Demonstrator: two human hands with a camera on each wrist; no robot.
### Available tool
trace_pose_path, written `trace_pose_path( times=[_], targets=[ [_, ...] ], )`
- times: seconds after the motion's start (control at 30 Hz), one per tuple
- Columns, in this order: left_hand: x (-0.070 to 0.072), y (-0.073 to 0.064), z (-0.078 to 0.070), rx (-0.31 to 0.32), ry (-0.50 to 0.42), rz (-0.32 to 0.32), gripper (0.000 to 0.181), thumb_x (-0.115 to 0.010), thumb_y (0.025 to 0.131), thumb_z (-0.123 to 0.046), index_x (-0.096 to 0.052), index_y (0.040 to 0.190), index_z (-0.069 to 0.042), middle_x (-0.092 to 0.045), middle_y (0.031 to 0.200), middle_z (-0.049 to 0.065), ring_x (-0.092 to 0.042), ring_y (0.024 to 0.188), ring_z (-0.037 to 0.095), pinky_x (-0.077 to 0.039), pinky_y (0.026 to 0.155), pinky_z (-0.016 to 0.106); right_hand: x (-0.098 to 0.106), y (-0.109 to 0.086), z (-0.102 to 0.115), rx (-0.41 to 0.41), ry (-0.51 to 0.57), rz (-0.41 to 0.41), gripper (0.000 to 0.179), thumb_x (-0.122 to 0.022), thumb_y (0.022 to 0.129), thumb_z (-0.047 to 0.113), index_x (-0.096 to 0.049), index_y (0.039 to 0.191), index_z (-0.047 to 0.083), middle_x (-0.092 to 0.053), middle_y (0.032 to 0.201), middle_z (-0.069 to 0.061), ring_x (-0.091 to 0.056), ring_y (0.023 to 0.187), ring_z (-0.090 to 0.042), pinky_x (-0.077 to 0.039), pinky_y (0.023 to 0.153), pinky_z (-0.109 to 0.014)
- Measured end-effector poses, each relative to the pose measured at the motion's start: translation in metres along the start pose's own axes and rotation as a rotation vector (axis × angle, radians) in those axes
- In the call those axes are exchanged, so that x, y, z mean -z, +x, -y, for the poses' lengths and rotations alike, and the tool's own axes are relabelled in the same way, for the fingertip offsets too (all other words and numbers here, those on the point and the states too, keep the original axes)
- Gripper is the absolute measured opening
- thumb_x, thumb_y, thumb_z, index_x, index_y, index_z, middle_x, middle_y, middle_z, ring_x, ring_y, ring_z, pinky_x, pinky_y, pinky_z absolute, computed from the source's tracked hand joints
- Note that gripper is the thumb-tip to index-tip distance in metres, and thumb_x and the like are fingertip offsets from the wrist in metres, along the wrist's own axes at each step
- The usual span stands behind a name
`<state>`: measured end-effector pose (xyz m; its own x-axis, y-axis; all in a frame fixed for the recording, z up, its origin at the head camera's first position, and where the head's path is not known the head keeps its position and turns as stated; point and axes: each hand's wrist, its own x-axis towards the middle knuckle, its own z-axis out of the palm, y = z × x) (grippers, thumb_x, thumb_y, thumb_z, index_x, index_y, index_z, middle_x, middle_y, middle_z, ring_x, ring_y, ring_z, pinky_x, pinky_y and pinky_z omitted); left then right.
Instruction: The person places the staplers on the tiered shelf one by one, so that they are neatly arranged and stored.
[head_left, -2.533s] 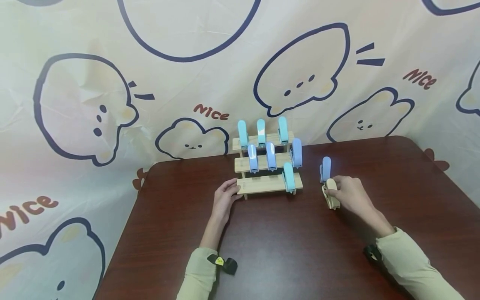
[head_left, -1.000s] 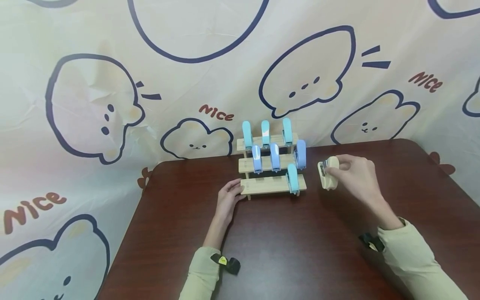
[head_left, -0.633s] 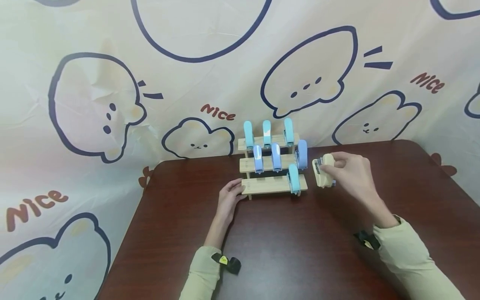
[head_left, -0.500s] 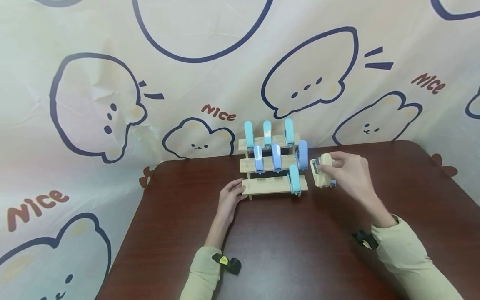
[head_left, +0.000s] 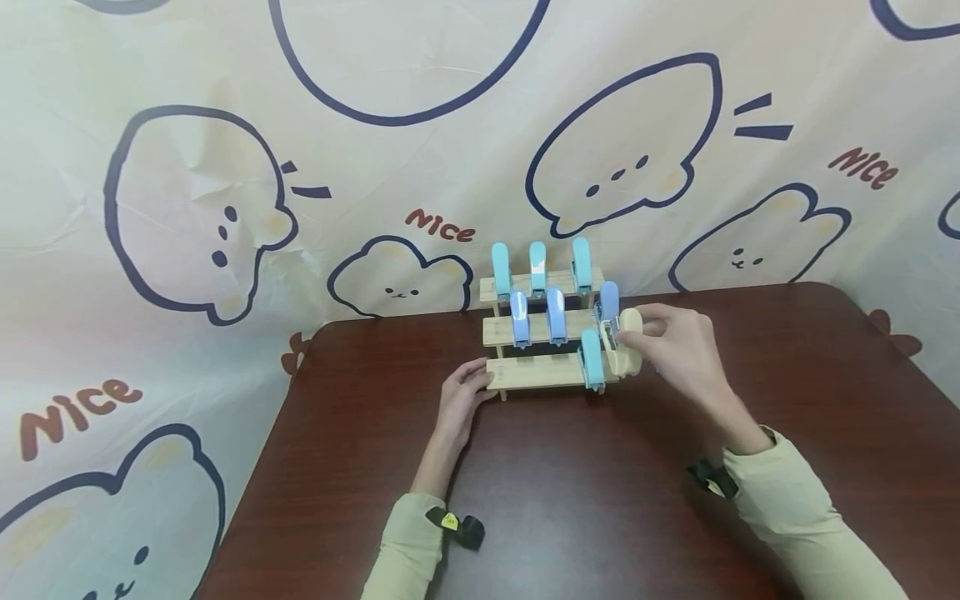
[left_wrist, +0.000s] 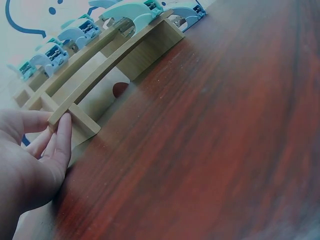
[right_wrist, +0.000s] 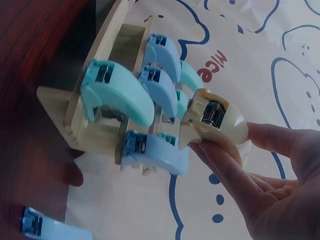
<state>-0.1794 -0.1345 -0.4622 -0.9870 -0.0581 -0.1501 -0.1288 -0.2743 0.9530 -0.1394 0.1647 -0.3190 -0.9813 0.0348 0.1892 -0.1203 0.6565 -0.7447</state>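
My right hand [head_left: 684, 346] pinches a cream stapler [head_left: 632, 342] between thumb and fingers, in the air at the right end of a three-tier wooden rack [head_left: 534, 372]. In the right wrist view the cream stapler [right_wrist: 227, 120] is tilted, its metal part facing the camera. A turquoise stapler [head_left: 592, 360] stands at the right of the bottom tier. The middle tier bears periwinkle staplers [head_left: 556, 317], the rightmost partly hidden by the cream one. Turquoise staplers [head_left: 501, 271] line the top tier. My left hand [head_left: 459, 398] grips the bottom tier's left end, thumb and fingers around the board [left_wrist: 100, 77].
A loose blue stapler [right_wrist: 55, 229] lies on the table right of the rack, mostly hidden under my right hand in the head view. The dark red-brown table [head_left: 570, 500] reaches back to a cloth [head_left: 420, 183] with cartoon drawings, close behind the rack.
My right hand has lifted the cream stapler from beside the loose blue stapler and carried it left to the rack's right end. The left hand keeps its grip on the rack.
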Motion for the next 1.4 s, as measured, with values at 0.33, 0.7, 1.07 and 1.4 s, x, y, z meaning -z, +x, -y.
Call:
trace_pose_path(
  times=[0.33,0.7,1.07,1.4],
  targets=[
    [0.0,-0.002,-0.001,-0.007,0.012,0.009,0.039,-0.064,0.099,-0.001,-0.059,0.136,0.009,-0.065,0.127,0.022,-0.068,0.092,0.013,-0.058,0.076,0.023,-0.012,0.002,0.01,0.027,0.019,0.011,0.039,-0.079,0.091,0.018,-0.072,0.123,-0.003,-0.076,0.103,-0.022,-0.072,0.091,-0.033,-0.051,0.069,-0.033],
    [-0.001,-0.001,-0.002,0.004,0.013,0.002,0.038,-0.064,0.099,0.0,-0.059,0.136,0.009,-0.065,0.123,0.019,-0.067,0.09,0.012,-0.058,0.075,0.023,-0.029,0.004,0.015,0.029,0.028,0.072,0.044,-0.081,0.09,0.019,-0.07,0.125,-0.005,-0.075,0.104,-0.024,-0.073,0.09,-0.032,-0.052,0.065,-0.031],
    [0.0,-0.001,-0.002,0.001,0.005,0.0,0.038,-0.064,0.098,0.0,-0.059,0.135,0.01,-0.065,0.124,0.02,-0.068,0.09,0.012,-0.058,0.074,0.023,-0.049,0.007,0.019,0.004,0.033,0.127,0.049,-0.082,0.089,0.018,-0.067,0.13,-0.006,-0.074,0.107,-0.025,-0.072,0.086,-0.03,-0.056,0.066,-0.032],
    [0.0,0.0,-0.001,0.002,-0.007,-0.005,0.037,-0.064,0.098,0.002,-0.06,0.134,0.01,-0.067,0.12,0.018,-0.068,0.088,0.012,-0.058,0.073,0.024,-0.068,0.007,0.017,0.078,0.045,0.148,0.041,-0.08,0.088,0.015,-0.071,0.123,-0.004,-0.076,0.096,-0.019,-0.067,0.072,-0.022,-0.047,0.055,-0.03]
  ],
)
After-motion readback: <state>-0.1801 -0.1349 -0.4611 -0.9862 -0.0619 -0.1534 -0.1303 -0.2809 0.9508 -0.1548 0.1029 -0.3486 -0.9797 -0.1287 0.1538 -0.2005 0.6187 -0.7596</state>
